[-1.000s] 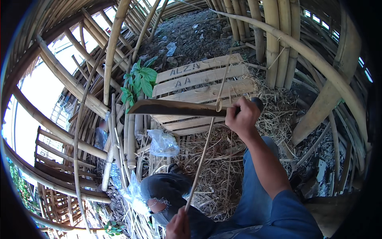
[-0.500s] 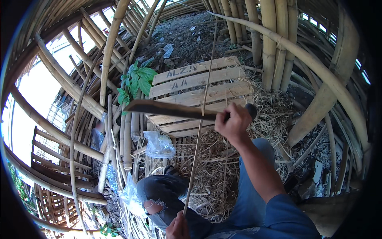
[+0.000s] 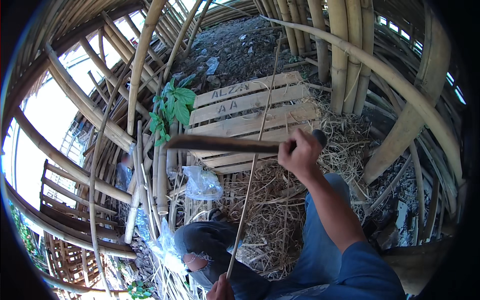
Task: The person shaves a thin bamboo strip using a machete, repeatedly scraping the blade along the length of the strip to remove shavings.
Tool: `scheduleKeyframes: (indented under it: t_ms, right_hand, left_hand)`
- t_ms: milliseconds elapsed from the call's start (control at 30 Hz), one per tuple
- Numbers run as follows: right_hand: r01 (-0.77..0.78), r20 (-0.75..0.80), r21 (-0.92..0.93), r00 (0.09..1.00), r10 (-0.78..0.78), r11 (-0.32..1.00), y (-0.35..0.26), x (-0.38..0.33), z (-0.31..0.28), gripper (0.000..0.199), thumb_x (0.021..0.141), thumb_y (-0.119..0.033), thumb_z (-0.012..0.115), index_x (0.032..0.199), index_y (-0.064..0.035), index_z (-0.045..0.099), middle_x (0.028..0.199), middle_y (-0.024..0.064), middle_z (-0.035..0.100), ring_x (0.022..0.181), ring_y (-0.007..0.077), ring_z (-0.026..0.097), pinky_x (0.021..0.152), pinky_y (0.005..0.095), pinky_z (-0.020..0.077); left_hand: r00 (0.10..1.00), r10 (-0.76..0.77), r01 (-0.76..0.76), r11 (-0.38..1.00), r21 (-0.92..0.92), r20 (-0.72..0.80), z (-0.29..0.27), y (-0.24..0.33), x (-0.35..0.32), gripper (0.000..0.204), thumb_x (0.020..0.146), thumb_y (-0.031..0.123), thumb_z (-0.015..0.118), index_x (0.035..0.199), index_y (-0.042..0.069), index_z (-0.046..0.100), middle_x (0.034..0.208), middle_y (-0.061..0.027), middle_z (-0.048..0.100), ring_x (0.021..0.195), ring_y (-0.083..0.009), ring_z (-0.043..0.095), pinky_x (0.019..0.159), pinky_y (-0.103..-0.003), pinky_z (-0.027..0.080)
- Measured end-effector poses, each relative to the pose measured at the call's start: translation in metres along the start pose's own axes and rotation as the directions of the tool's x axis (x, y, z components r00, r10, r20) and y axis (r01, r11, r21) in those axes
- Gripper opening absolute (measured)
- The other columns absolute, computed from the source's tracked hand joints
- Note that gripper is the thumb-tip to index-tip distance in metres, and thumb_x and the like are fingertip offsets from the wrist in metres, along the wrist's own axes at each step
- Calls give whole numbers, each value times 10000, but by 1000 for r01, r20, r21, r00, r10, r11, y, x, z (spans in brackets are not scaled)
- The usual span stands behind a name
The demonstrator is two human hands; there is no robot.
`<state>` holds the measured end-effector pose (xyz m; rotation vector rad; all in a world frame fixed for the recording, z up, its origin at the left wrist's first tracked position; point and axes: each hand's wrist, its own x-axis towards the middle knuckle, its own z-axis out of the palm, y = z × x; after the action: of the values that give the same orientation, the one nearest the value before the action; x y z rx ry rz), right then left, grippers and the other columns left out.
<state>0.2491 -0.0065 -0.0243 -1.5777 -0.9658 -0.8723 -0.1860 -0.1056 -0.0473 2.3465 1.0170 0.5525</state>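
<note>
A machete (image 3: 225, 144) with a dark, broad blade is in my right hand (image 3: 300, 154), its fingers wrapped round the handle near the dark rounded butt. Its blade points left and lies across a long, thin bamboo strip (image 3: 248, 185); whether the edge touches the strip I cannot tell. Low in the view, my left hand (image 3: 220, 288) grips the strip's near end beside my bent knee. From there the strip slants up and away, past the blade and over the slatted wooden panel (image 3: 254, 120).
Bamboo shavings (image 3: 272, 220) cover the ground between my legs. A clear plastic bag (image 3: 202, 183) and a leafy green plant (image 3: 176, 102) are left of the panel. Bamboo poles (image 3: 354, 60) stand at the back right, and a curved pole (image 3: 395, 80) arches over the right side.
My right hand and the machete have shifted slightly right. The strip's far end has swung a little to the right, while my left hand has moved slightly left and down.
</note>
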Motion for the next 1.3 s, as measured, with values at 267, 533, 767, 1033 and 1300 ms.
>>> scheduleKeyframes:
  t_ms: [267, 533, 767, 1033, 1300]
  right_hand:
    - [-171, -29, -149, 985, 168, 974, 39, 16, -1, 111, 657, -87, 598, 590, -88, 511, 516, 79, 555, 458, 253, 581, 428, 364, 431]
    - [14, -71, 14, 997, -13, 1000, 19, 13, 3, 130, 653, -78, 594, 586, -92, 483, 519, 76, 527, 444, 273, 546, 428, 352, 414]
    - [92, -132, -49, 986, -98, 995, 14, 18, 6, 131, 606, -89, 575, 551, -103, 457, 456, 66, 468, 373, 242, 487, 374, 327, 387]
    - [-102, -105, -206, 991, 82, 973, 45, 29, -1, 111, 647, -104, 590, 583, -77, 503, 473, 80, 526, 398, 246, 547, 393, 338, 431]
    - [-26, -68, -173, 998, 14, 985, 49, 32, -10, 78, 636, -115, 597, 598, -100, 530, 492, 82, 554, 401, 246, 560, 407, 354, 447]
  left_hand:
    - [996, 23, -32, 994, 102, 88, -30, 1, -19, 229, 907, 64, 554, 1121, -11, 585, 800, -107, 635, 656, -184, 615, 530, -322, 490]
    - [996, -14, 6, 996, 85, 92, -29, -8, -20, 209, 912, 92, 552, 1098, 5, 589, 784, -91, 625, 644, -171, 602, 520, -316, 480]
    - [994, -51, 44, 996, 77, 94, -31, -11, -14, 193, 916, 116, 551, 1078, 19, 593, 770, -78, 616, 633, -159, 592, 511, -311, 472]
    - [990, -81, 78, 997, 28, 114, -35, -13, -13, 178, 921, 143, 549, 1055, 35, 597, 754, -62, 605, 621, -147, 579, 500, -306, 463]
    - [985, -118, 125, 991, -41, 128, -37, -18, -16, 168, 926, 170, 548, 1032, 51, 601, 737, -46, 595, 609, -134, 567, 490, -300, 454]
